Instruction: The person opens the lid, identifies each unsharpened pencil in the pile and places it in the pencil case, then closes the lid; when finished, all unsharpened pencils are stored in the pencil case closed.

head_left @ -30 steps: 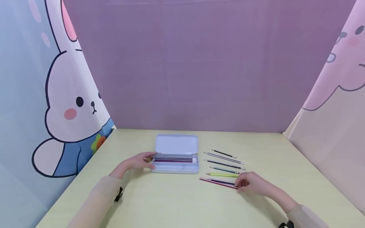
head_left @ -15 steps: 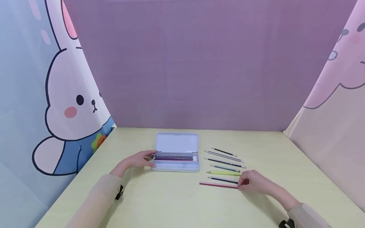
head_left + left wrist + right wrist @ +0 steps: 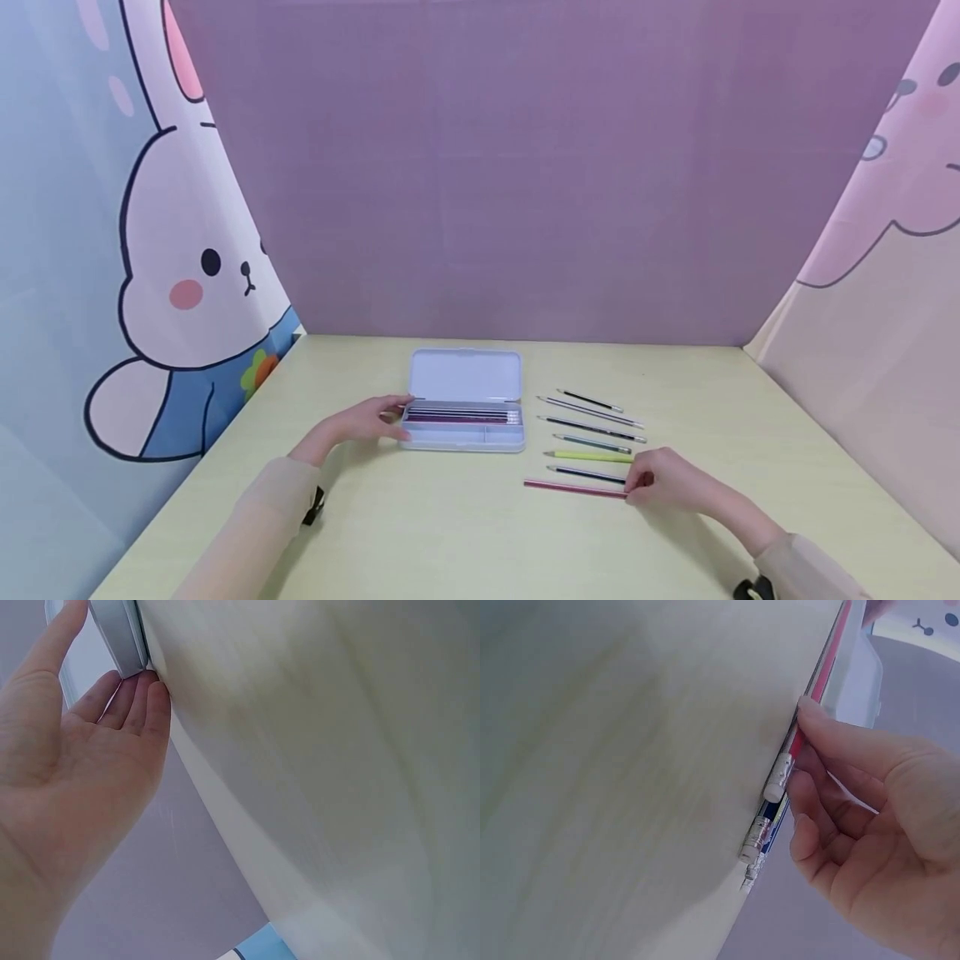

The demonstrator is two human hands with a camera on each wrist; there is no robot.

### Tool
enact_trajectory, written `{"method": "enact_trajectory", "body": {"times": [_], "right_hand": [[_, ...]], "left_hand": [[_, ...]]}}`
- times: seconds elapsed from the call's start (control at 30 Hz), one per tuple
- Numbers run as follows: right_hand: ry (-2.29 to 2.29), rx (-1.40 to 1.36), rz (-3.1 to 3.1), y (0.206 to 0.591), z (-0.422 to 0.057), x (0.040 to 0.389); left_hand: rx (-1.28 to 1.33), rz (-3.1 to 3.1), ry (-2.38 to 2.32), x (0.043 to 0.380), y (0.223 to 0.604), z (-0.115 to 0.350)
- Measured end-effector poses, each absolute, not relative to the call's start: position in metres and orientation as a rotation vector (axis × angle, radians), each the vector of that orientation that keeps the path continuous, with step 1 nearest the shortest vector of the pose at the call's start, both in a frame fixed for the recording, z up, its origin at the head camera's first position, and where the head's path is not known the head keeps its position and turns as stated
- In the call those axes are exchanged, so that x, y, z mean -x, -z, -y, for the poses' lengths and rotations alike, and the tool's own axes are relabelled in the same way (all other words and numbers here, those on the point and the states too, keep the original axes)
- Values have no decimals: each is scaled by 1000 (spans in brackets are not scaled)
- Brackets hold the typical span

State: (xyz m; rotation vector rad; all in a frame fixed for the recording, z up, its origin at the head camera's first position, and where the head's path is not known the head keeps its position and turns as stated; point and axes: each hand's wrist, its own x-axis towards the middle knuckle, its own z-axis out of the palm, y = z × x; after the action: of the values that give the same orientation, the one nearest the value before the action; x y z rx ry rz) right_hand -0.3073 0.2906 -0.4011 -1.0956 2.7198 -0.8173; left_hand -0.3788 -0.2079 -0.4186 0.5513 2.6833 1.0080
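Observation:
My right hand (image 3: 671, 479) pinches a red striped pencil (image 3: 573, 487) between thumb and index finger near its eraser end. The pencil lies low at the table, nearest of a row of pencils. In the right wrist view, its white eraser (image 3: 778, 780) sticks out past my fingertips. Just beyond lies a dark pencil (image 3: 585, 475), then a yellow-green one (image 3: 585, 456). My left hand (image 3: 367, 421) holds the left end of an open white pencil case (image 3: 442, 437), thumb at the front corner and fingers behind. Several dark and red pencils (image 3: 461, 415) lie in its back compartment.
Farther back in the row are a teal pencil (image 3: 588, 442) and several dark ones, such as a short black pencil (image 3: 591, 400). The case's lid (image 3: 465, 375) is tilted back. A purple curtain (image 3: 525, 183) stands behind the pale table (image 3: 450, 533).
The red pencil has swung slightly and now lies apart from the dark pencil beside it. My right hand shifted a little with it. My left hand stays at the case.

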Motion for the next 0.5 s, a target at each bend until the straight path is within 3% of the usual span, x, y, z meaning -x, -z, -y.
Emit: {"method": "enact_trajectory", "body": {"times": [0.5], "right_hand": [[799, 1162, -2725, 390, -297, 312]], "left_hand": [[-535, -2677, -1009, 380, 419, 208]]}}
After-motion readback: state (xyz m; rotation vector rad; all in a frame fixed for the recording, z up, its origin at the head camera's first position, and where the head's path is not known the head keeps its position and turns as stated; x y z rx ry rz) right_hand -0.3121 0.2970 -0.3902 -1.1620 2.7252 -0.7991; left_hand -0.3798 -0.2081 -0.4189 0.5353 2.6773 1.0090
